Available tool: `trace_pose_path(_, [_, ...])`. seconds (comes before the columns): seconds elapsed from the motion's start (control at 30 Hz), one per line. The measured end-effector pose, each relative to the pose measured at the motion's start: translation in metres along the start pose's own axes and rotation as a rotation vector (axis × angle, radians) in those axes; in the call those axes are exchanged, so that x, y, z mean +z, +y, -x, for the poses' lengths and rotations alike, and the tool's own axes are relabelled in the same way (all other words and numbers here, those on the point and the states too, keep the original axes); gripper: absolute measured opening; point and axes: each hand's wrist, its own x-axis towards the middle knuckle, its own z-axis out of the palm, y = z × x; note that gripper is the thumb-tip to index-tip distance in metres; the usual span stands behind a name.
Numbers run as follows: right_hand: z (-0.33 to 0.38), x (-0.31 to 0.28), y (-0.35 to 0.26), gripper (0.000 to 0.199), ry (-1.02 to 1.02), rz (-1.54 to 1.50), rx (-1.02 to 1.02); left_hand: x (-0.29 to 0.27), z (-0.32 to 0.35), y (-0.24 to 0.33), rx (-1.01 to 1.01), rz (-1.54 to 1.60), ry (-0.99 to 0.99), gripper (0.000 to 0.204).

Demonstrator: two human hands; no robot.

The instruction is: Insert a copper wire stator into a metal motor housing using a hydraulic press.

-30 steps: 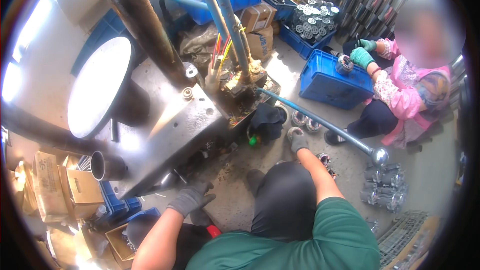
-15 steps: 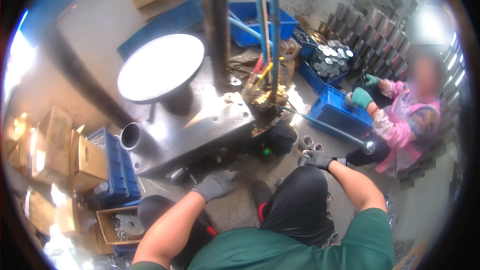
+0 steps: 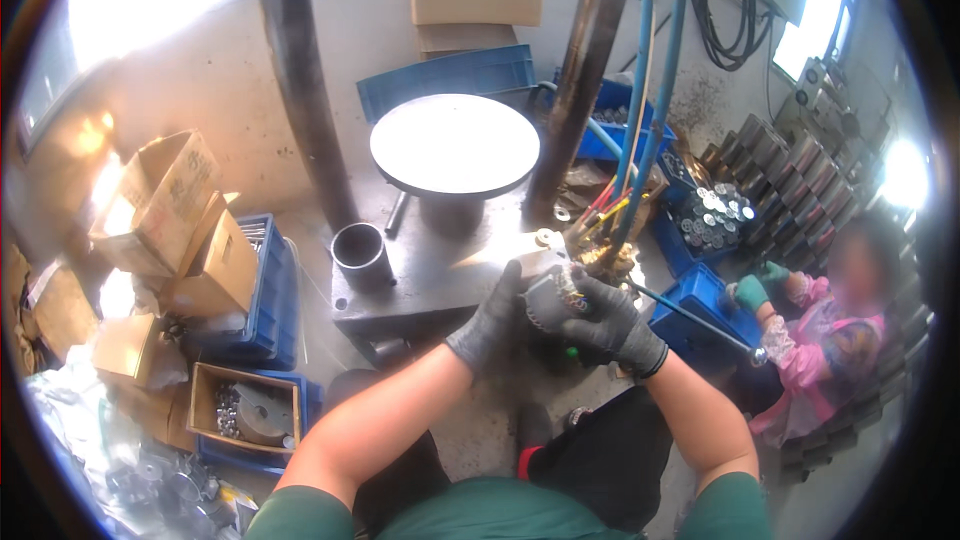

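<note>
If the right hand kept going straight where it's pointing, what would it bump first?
Probably the left hand, just across from the round grey part in the right hand. They look very close; I can't tell whether they already touch.

Cardboard boxes (image 3: 135, 245) stand at the left of the frame beside a blue plastic crate (image 3: 287, 305). At the upper right, black cables (image 3: 738, 62) hang above stacked metal cylinders (image 3: 800, 180); lower right, a co-worker (image 3: 825, 350) wears a pink patterned top.
</note>
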Motion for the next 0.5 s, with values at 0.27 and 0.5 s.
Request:
trace_pose_path(0.27, [-0.044,0.036,-0.024,0.066,-0.024,-0.174,-0.072,-0.017,0.007,0.018,0.346,0.078,0.266,0.076])
trace_pose_path(0.5, [-0.054,0.057,-0.011,0.079,0.148,-0.482,0.015,-0.012,0.021,0.028,0.303,-0.12,0.387,0.087])
